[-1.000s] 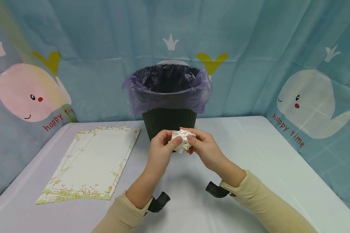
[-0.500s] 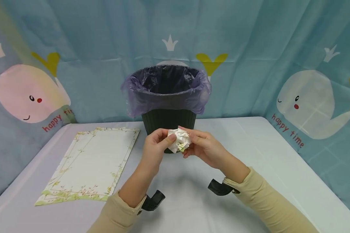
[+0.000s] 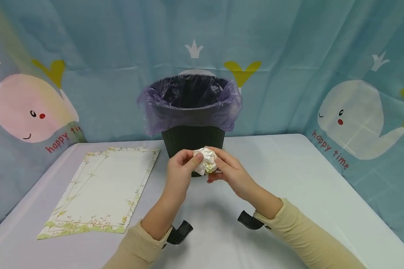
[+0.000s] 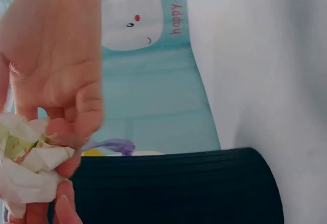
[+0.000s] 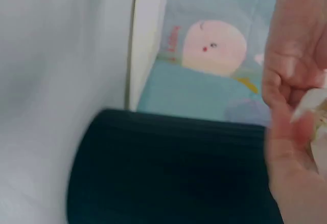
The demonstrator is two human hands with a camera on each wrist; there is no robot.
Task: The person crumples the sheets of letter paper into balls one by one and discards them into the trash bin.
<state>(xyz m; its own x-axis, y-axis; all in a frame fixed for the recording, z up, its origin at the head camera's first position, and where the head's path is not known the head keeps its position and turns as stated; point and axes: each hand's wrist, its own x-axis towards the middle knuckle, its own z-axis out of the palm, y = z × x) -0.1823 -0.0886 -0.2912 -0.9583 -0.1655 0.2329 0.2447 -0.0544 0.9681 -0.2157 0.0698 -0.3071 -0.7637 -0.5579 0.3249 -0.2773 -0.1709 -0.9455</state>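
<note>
A crumpled ball of white paper (image 3: 207,160) with green and yellow print is held between both hands, in front of the bin. My left hand (image 3: 180,172) pinches its left side, thumb on the near face. From the right, my right hand (image 3: 235,173) grips it with thumb and curled fingers. In the left wrist view the paper ball (image 4: 30,162) shows folded layers and a leafy print. Part of it appears at the right edge of the right wrist view, where fingers cover much of it.
A dark ribbed trash bin (image 3: 193,138) lined with a purple plastic bag (image 3: 195,116) stands at the table's back. Sheets of floral-bordered paper (image 3: 101,186) lie overlapping at the left of the white table (image 3: 289,179). A blue whale-print curtain (image 3: 276,45) surrounds the table.
Both hands have kept working the paper ball, turning and squeezing it, and have shifted slightly left. The bin and the flat sheets stay where they were; the view has moved slightly.
</note>
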